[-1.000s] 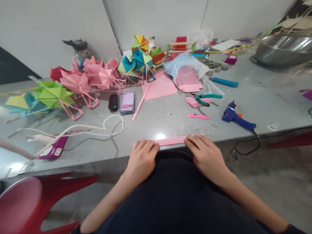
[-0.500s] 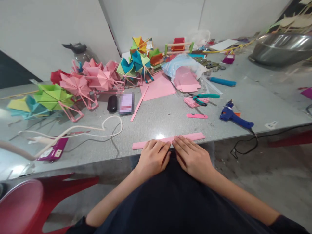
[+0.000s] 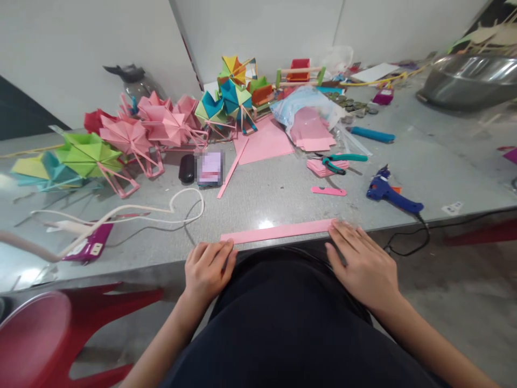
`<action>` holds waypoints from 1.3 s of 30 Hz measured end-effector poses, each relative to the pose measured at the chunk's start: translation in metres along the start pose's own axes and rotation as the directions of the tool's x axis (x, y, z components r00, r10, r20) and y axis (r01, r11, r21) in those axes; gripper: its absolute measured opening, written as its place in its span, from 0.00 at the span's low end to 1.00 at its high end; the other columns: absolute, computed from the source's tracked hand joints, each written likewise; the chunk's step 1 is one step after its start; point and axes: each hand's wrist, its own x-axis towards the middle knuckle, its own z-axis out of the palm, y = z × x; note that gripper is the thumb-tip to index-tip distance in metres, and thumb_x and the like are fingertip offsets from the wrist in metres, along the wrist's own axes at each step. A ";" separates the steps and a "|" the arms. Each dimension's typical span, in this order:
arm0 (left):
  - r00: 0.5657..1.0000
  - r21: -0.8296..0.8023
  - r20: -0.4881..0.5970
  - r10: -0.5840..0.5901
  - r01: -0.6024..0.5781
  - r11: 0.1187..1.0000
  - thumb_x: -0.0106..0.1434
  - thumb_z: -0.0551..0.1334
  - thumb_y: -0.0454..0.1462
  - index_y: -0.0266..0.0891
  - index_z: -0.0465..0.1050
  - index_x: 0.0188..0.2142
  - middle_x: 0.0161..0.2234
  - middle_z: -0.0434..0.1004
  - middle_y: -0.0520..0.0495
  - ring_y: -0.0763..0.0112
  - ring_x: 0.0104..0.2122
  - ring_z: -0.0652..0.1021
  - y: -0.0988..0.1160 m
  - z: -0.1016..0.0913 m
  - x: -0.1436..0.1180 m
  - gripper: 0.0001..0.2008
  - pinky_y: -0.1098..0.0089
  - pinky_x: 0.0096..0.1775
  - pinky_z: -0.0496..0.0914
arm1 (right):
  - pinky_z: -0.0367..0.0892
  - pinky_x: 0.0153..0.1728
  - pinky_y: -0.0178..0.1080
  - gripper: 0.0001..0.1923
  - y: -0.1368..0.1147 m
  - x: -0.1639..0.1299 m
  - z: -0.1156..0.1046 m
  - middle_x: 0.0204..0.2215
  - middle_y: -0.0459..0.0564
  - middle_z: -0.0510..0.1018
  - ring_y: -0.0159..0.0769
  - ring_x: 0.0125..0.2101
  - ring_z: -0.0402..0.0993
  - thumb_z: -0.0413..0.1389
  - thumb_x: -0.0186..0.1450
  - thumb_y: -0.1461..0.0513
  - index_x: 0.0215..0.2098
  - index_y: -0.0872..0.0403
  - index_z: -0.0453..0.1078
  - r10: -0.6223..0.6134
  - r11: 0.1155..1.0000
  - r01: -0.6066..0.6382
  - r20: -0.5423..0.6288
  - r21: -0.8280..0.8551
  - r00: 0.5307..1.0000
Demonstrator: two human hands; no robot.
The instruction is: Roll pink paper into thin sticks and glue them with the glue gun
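A long folded strip of pink paper (image 3: 278,233) lies along the front edge of the table. At its left end rest the fingertips of my left hand (image 3: 208,269), palm down, fingers a little bent and not gripping. The fingers of my right hand (image 3: 361,264) stretch flat over the strip's right end, with the thumb held apart. Beyond the strip lie a pink flat-handled cutter (image 3: 329,191) and green-handled pliers (image 3: 343,159) on a stack of small pink papers (image 3: 317,167).
A blue glue gun (image 3: 393,196) with a black cord lies at the right. Folded pink paper pieces (image 3: 173,126) and a green one (image 3: 89,153) stand back left. A white cable (image 3: 137,207) curls at left. A red stool (image 3: 36,334) stands below the table; a metal bowl (image 3: 468,83) sits far right.
My hands have slid apart along the strip from its middle, the left one to the left end and the right one to the right end. The strip lies almost where it was.
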 end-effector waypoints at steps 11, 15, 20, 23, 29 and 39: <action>0.991 -0.144 0.128 0.032 -0.013 0.990 0.73 0.62 0.30 0.38 0.77 0.37 0.33 0.81 0.48 0.64 0.35 0.77 0.031 0.012 0.038 0.07 0.61 0.38 0.66 | 0.64 0.42 0.44 0.06 -0.013 0.033 -0.003 0.34 0.51 0.82 0.42 0.35 0.72 0.58 0.74 0.67 0.42 0.56 0.79 -0.126 0.982 0.123 0.007 0.146 0.992; 0.989 -0.147 0.151 0.008 0.015 0.989 0.73 0.62 0.31 0.39 0.77 0.36 0.33 0.81 0.48 0.63 0.34 0.76 0.030 0.012 0.037 0.08 0.61 0.38 0.66 | 0.60 0.41 0.43 0.10 -0.009 0.037 -0.002 0.31 0.49 0.81 0.41 0.35 0.70 0.56 0.74 0.68 0.36 0.54 0.77 -0.159 0.970 0.149 0.038 0.192 0.987; 0.965 -0.218 0.248 -0.092 0.148 0.965 0.73 0.61 0.32 0.39 0.75 0.35 0.33 0.81 0.47 0.62 0.35 0.76 0.026 0.013 0.037 0.09 0.61 0.39 0.67 | 0.58 0.43 0.44 0.12 -0.005 0.045 0.000 0.30 0.49 0.80 0.41 0.35 0.70 0.54 0.73 0.69 0.33 0.53 0.75 -0.161 0.970 0.141 0.091 0.199 0.983; 0.917 -0.252 0.362 -0.164 0.266 0.930 0.72 0.63 0.32 0.39 0.75 0.35 0.33 0.81 0.47 0.61 0.35 0.77 0.023 0.014 0.042 0.07 0.61 0.39 0.68 | 0.57 0.42 0.43 0.12 -0.005 0.049 0.004 0.29 0.49 0.79 0.41 0.34 0.69 0.55 0.73 0.69 0.32 0.54 0.74 -0.148 0.970 0.119 0.124 0.213 0.981; 0.819 -0.206 0.507 -0.269 0.418 0.885 0.69 0.67 0.34 0.40 0.75 0.34 0.34 0.80 0.47 0.62 0.34 0.77 0.018 0.014 0.055 0.05 0.62 0.38 0.68 | 0.56 0.40 0.43 0.12 -0.001 0.052 0.009 0.32 0.48 0.80 0.40 0.35 0.70 0.54 0.71 0.72 0.35 0.52 0.75 -0.130 0.957 0.085 0.149 0.278 0.980; 0.945 -0.245 0.314 -0.092 0.174 0.954 0.73 0.57 0.30 0.39 0.77 0.41 0.38 0.79 0.44 0.61 0.38 0.75 0.031 0.018 0.046 0.09 0.60 0.41 0.70 | 0.63 0.41 0.45 0.13 -0.011 0.037 -0.003 0.39 0.54 0.80 0.45 0.40 0.71 0.53 0.69 0.72 0.44 0.56 0.78 -0.121 0.964 0.079 0.156 0.253 0.980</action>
